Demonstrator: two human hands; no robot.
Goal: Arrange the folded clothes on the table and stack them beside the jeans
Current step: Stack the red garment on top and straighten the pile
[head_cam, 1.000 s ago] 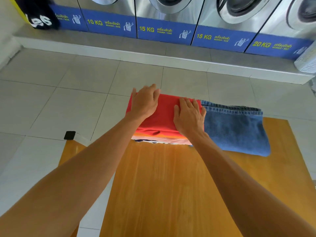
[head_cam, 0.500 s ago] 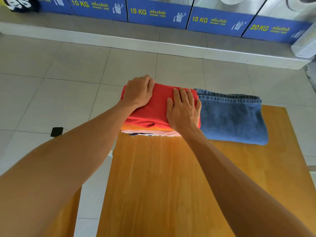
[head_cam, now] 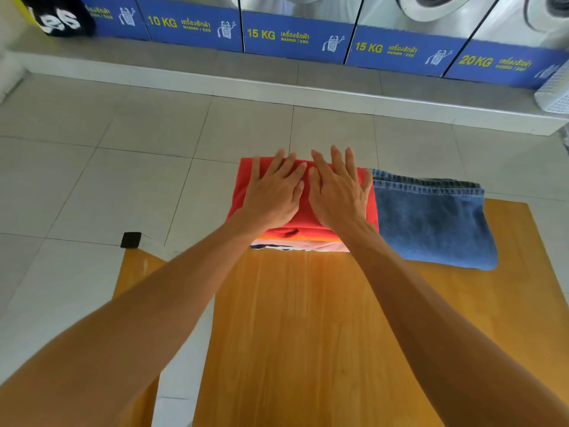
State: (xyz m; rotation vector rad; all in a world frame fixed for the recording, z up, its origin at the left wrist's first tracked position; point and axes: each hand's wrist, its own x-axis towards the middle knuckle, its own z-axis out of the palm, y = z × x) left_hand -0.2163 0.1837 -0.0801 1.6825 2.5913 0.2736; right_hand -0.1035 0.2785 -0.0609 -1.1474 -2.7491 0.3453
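A stack of folded clothes with a red garment (head_cam: 243, 186) on top sits at the far left end of the wooden table (head_cam: 308, 334). Orange, pink and white layers (head_cam: 308, 243) show at the stack's near edge. Folded blue jeans (head_cam: 431, 220) lie right beside it, touching its right side. My left hand (head_cam: 274, 195) and my right hand (head_cam: 338, 192) both rest flat on the red garment, side by side, fingers spread and pointing away from me. Neither hand grips the cloth.
A second wooden surface (head_cam: 135, 272) with a black corner cap (head_cam: 131, 240) stands lower left. Tiled floor lies beyond the table. A row of washing machines (head_cam: 295, 35) with blue labels lines the back wall, with a white basket (head_cam: 554, 90) at far right.
My left hand has slid from the stack's far-left corner to its middle, and both hands now lie flat with fingers spread. The stack and jeans have stayed in place.
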